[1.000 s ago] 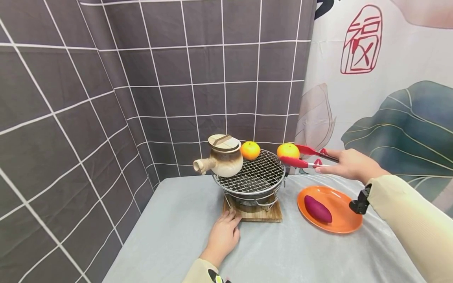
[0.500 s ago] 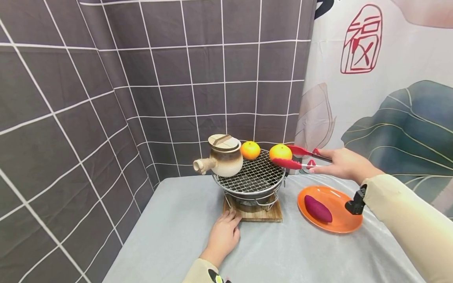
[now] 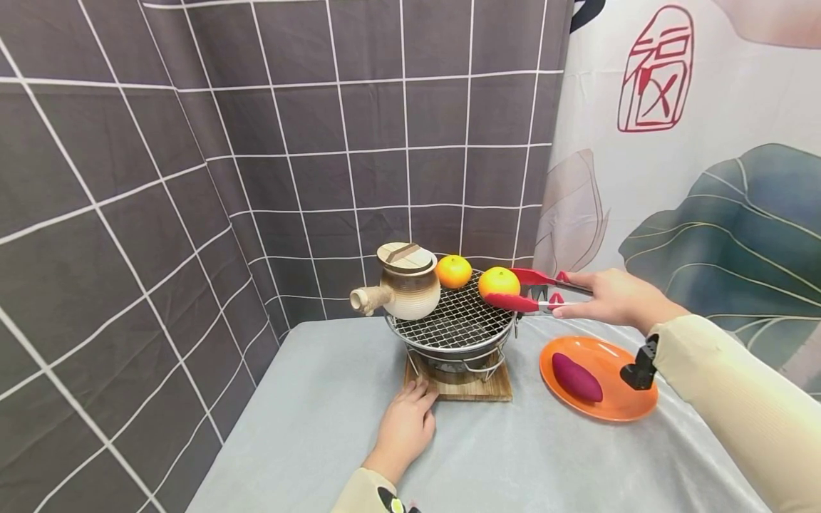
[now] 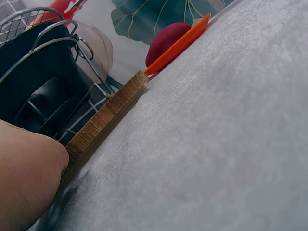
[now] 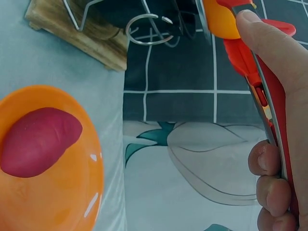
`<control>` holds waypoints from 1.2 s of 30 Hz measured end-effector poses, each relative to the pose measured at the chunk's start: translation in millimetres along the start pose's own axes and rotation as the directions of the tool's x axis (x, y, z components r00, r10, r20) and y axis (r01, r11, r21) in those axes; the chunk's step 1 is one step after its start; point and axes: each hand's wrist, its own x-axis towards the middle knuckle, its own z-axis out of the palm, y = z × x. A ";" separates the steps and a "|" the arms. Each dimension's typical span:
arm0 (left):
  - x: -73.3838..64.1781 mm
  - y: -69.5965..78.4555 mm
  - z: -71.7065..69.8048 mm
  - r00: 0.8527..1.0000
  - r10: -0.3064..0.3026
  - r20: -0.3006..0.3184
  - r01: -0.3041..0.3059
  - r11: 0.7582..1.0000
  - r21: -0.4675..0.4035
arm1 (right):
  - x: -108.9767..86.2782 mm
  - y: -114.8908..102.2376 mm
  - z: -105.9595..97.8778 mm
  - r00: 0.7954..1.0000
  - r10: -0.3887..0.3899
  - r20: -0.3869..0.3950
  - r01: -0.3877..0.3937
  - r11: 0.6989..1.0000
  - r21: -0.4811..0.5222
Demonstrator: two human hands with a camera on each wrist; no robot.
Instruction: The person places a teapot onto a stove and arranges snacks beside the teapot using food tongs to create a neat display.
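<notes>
My right hand [image 3: 617, 298] grips red-tipped tongs [image 3: 517, 303] at the right of the head view. Between the tongs' tips is a mandarin [image 3: 497, 282], over the right part of the round wire grill rack [image 3: 458, 319]; whether it touches the mesh I cannot tell. A second mandarin [image 3: 454, 271] sits at the back of the rack. To its left stands a clay pot [image 3: 412, 296] with a wooden lid and a side handle. My left hand [image 3: 404, 429] rests its fingers on the front left edge of the wooden board [image 3: 477, 390] under the grill.
An orange plate [image 3: 625, 399] bearing a purple sweet potato [image 3: 576, 378] lies right of the grill on the grey cloth [image 3: 308, 427]. Behind the table hangs a dark gridded curtain [image 3: 308, 128], with a printed white curtain [image 3: 590, 107] beside it.
My right hand has moved left and slightly down, bringing the tongs and their mandarin from the rack's right edge to over the mesh. The left hand has stayed on the board.
</notes>
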 end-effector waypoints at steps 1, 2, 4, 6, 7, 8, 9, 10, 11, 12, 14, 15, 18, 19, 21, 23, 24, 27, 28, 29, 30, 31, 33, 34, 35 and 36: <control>0.0 0.0 -0.2 1.000 -0.001 0.001 0.001 1.000 0.001 | 0.4 -0.2 0.1 1.000 -0.001 0.001 0.001 1.000 -0.001; 0.0 0.0 -0.4 1.000 0.000 0.001 0.000 1.000 0.003 | 0.7 -0.4 0.1 1.000 0.000 0.002 0.000 1.000 -0.001; 0.1 0.3 -0.8 1.000 0.000 0.003 0.000 1.000 0.006 | 1.2 -1.2 -0.1 1.000 0.000 0.002 0.000 1.000 -0.001; 0.2 0.6 -1.2 1.000 -0.003 0.008 0.003 1.000 0.007 | 1.8 -1.5 -0.4 1.000 0.002 0.005 -0.002 1.000 0.002; 0.3 0.7 -1.4 1.000 -0.005 0.010 0.005 1.000 0.006 | 2.1 -1.5 -0.4 1.000 0.000 0.005 0.000 1.000 0.000; 0.5 0.9 -1.6 1.000 -0.006 0.012 0.006 1.000 0.003 | 2.5 -1.8 -0.3 1.000 -0.002 0.004 0.002 1.000 0.001; 0.6 1.2 -2.0 1.000 -0.008 0.013 0.008 1.000 0.001 | 2.8 -2.0 -0.3 1.000 -0.004 0.005 0.004 1.000 0.000; 0.7 1.4 -2.2 1.000 -0.009 0.014 0.009 1.000 -0.001 | 3.0 -2.0 -0.3 1.000 -0.006 0.006 0.006 1.000 0.002; 0.8 1.5 -2.4 1.000 -0.010 0.016 0.010 1.000 -0.002 | 3.4 -2.3 -0.1 1.000 -0.006 0.007 0.006 1.000 0.004; 0.9 1.7 -2.7 1.000 -0.010 0.017 0.010 1.000 -0.002 | 3.6 -2.7 0.3 1.000 -0.006 0.005 0.006 1.000 0.003; 1.0 2.1 -3.3 1.000 -0.009 0.018 0.009 1.000 -0.003 | 3.9 -3.6 0.9 1.000 -0.004 0.005 0.004 1.000 0.005; 0.9 2.2 -3.4 1.000 -0.009 0.020 0.009 1.000 -0.002 | 3.8 -4.0 1.2 1.000 -0.003 0.006 0.003 1.000 0.005; 0.6 2.3 -3.5 1.000 -0.011 0.025 0.011 1.000 -0.002 | 3.7 -5.3 2.2 1.000 0.001 0.004 -0.001 1.000 0.007; 0.5 2.3 -3.3 1.000 -0.012 0.025 0.012 1.000 -0.004 | 3.7 -5.1 2.4 1.000 0.001 0.005 -0.001 1.000 0.007; 0.4 2.1 -2.6 1.000 -0.017 0.026 0.017 1.000 -0.006 | 3.8 -5.1 2.9 1.000 -0.001 0.004 0.001 1.000 0.007; 0.5 1.7 -1.8 1.000 -0.020 0.024 0.020 1.000 -0.008 | 3.9 -4.9 3.1 1.000 -0.001 0.002 0.001 1.000 0.004; 0.5 1.4 -1.3 1.000 -0.021 0.023 0.021 1.000 -0.009 | 3.9 -5.0 3.2 1.000 0.000 0.001 0.000 1.000 0.004; 0.4 0.8 -0.7 1.000 -0.017 0.017 0.018 1.000 -0.009 | 4.2 -4.5 3.0 1.000 -0.004 0.002 0.004 1.000 0.000; 0.5 0.5 -0.5 1.000 -0.016 0.017 0.016 1.000 -0.009 | 4.1 -4.5 3.1 1.000 -0.002 0.001 0.002 1.000 0.000; 0.5 0.5 -0.7 1.000 -0.012 0.015 0.013 1.000 -0.009 | 4.2 -4.4 3.2 1.000 -0.002 0.001 0.002 1.000 0.000; 0.4 0.2 -0.6 1.000 -0.010 0.012 0.010 1.000 -0.009 | 4.4 -4.5 3.3 1.000 -0.002 -0.001 0.002 1.000 0.001; 0.5 0.1 -0.6 1.000 -0.007 0.011 0.007 1.000 -0.008 | 4.5 -4.4 3.3 1.000 -0.003 -0.001 0.003 1.000 0.000; 0.6 -0.2 -0.3 1.000 -0.005 0.007 0.005 1.000 -0.009 | 4.6 -4.7 3.4 1.000 0.000 -0.002 0.000 1.000 0.000; 0.6 -0.3 -0.3 1.000 -0.004 0.005 0.004 1.000 -0.008 | 4.5 -5.1 3.5 1.000 0.003 -0.001 -0.003 1.000 0.001; 0.6 -0.4 -0.2 1.000 -0.003 0.004 0.003 1.000 -0.009 | 4.4 -5.3 3.2 1.000 0.003 0.000 -0.003 1.000 0.003; 0.6 -0.6 0.1 1.000 -0.003 0.004 0.003 1.000 -0.010 | 4.0 -5.5 2.8 1.000 0.002 0.002 -0.002 1.000 0.002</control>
